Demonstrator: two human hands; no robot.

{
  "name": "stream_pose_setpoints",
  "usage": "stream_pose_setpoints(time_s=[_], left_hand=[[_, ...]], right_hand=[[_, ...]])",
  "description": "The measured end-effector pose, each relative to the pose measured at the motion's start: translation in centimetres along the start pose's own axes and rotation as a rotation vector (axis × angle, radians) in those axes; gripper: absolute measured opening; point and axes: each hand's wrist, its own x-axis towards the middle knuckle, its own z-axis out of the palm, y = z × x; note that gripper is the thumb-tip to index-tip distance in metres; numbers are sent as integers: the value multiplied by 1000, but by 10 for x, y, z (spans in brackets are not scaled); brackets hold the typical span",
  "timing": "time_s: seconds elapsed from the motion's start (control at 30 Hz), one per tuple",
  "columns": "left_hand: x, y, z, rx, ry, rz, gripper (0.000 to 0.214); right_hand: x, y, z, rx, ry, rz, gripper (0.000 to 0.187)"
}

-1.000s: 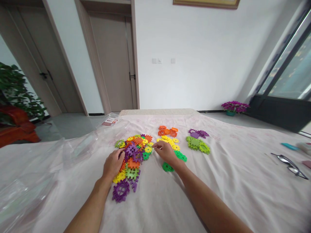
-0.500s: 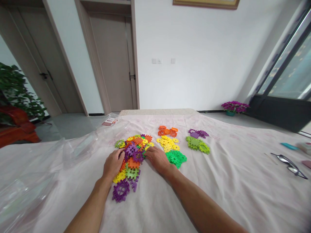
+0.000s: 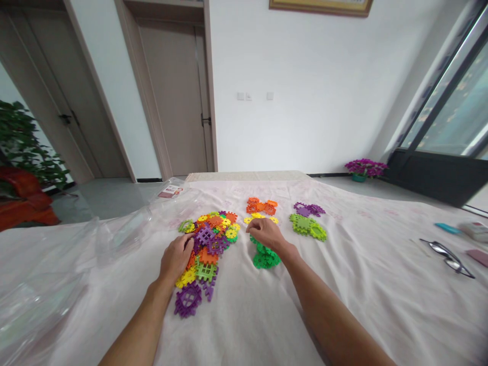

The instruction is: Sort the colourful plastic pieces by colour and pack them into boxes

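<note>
A mixed pile of flat plastic interlocking pieces (image 3: 208, 234) lies left of centre, in purple, orange, yellow and green. My left hand (image 3: 176, 256) rests at the pile's left edge, thumb and fingers apart against the pieces. Over the sorted pieces to the right hovers my right hand (image 3: 267, 234), its fingers pinched together; what they hold, if anything, I cannot make out. Just below it sits a heap of dark green pieces (image 3: 266, 258). The hand and wrist cover most of the yellow heap (image 3: 258, 216) behind.
Further back are orange pieces (image 3: 261, 206), with purple pieces (image 3: 308, 209) and light green pieces (image 3: 308, 226) to the right. Clear plastic packaging (image 3: 125, 234) spreads along the left side. Eyeglasses (image 3: 448, 256) and a blue object (image 3: 447, 228) lie at far right on the rumpled cloth (image 3: 366, 264).
My right hand has moved right, from the mixed pile's edge to over the yellow and dark green heaps. My left hand has stayed by the pile.
</note>
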Motion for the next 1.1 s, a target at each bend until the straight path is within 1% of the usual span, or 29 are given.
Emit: stream_pose_setpoints(time_s=[0.07,0.13,0.23,0.37,0.43,0.47,0.53,0.6,0.63,0.83,0.9,1.0,1.1], left_hand=[[0,0,0,1,4,2,44],[0,0,0,3,7,1,43],[0,2,-1,8,7,-10,43],[-1,2,-1,6,4,-13,42],[0,1,0,3,2,-9,42],[0,0,0,2,3,-10,42],[1,-2,2,-1,3,-13,42],[1,-2,2,-5,5,-13,41],[1,-2,2,-7,6,-12,42],[0,1,1,0,9,-6,42],[0,1,1,0,11,-3,42],[0,0,1,-1,12,-2,42],[0,0,1,1,9,-6,42]], right_hand=[[-1,-2,-3,-91,-19,16,22],[-3,-5,1,-160,6,-5,23],[-7,-10,17,-232,40,-118,27],[-10,-15,42,-315,7,-270,34],[-10,-17,51,-349,-8,-302,38],[-9,-18,54,-365,-22,-308,38],[-8,-21,58,-390,-69,-305,29],[-7,-24,60,-412,-114,-297,19],[-7,-25,60,-421,-125,-298,17],[-10,-23,57,-421,-121,-292,14],[-11,-22,56,-406,-120,-305,16],[-13,-22,54,-381,-111,-327,24],[-14,-22,52,-355,-77,-305,31]])
